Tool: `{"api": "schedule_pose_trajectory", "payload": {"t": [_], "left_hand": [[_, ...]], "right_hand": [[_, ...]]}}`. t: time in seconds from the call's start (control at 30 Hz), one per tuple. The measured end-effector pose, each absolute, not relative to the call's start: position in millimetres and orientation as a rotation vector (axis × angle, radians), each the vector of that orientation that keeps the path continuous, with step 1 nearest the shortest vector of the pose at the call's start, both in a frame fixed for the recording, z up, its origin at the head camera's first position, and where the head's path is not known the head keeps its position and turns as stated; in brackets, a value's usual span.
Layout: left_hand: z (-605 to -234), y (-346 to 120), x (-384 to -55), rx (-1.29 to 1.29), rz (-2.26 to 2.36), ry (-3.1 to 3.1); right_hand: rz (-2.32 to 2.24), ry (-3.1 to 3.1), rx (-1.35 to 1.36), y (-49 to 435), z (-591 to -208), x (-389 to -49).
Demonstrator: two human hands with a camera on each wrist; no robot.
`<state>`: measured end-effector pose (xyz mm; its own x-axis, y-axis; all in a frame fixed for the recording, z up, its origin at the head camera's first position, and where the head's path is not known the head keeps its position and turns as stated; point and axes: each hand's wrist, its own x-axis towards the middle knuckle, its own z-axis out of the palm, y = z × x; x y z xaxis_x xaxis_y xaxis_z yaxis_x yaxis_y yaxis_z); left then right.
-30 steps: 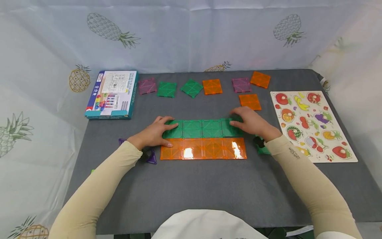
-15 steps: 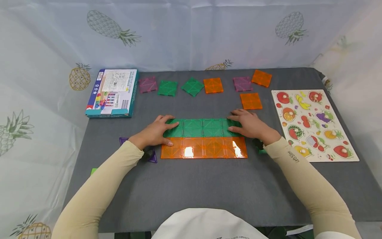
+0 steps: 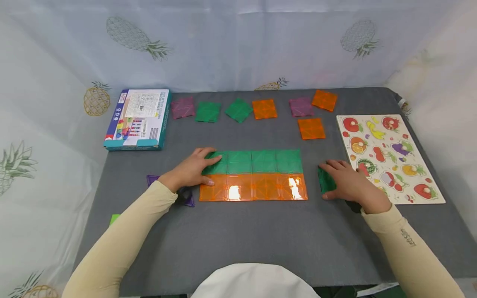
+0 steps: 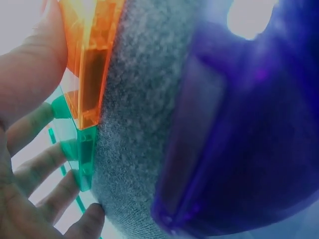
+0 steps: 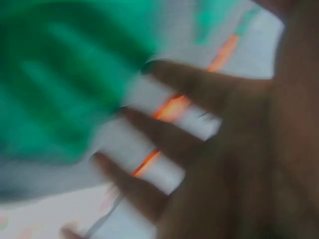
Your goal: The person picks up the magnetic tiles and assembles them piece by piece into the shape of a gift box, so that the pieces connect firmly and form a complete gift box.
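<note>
A row of green square magnetic tiles [image 3: 263, 161] lies edge to edge with a row of orange magnetic tiles [image 3: 266, 187] mid-table. My left hand [image 3: 191, 167] rests at the left end of both rows, thumb on the orange end tile and fingers at the green one. In the left wrist view, the fingers spread along the edges of the orange tile [image 4: 92, 74] and green tile [image 4: 85, 154]. Right of the rows, my right hand [image 3: 348, 182] reaches over a separate green tile [image 3: 325, 181], fingertips right at its edges. The right wrist view is blurred, with extended fingers beside the green tile [image 5: 65, 79].
Several loose purple, green and orange tiles [image 3: 264, 109] lie along the back. A boxed toy [image 3: 139, 118] stands at back left, a fruit puzzle board [image 3: 389, 159] at right. Purple tile parts [image 3: 152, 179] show beside the left wrist, with a light green piece [image 3: 113, 218] nearer.
My right hand has left the right end of the green row and moved right and nearer to the separate green tile. The left hand stays at the rows' left end.
</note>
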<state>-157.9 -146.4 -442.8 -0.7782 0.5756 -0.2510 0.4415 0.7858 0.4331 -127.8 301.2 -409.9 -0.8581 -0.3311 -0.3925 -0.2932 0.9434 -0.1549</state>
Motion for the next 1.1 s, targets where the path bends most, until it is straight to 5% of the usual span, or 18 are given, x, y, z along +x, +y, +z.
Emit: {"api": "schedule_pose_trajectory", "payload": {"t": [0.2,0.43,0.8,1.1], "left_hand": [[-449,-150,-150,0.773,0.528,2.590],[-446,-155,-153,0.783,0.540,2.611],[-443,-155,-159,0.802,0.539,2.617],[-447,-153,-159,0.793,0.536,2.591]], "right_hand": [[-0.200,2.796,-0.656,325,-436,-117],[-0.099,3.052,-0.924,315,-436,-161],[-0.121,3.007,-0.978,178,-404,-252],[-0.079,2.719,-1.075,101,-428,-259]]}}
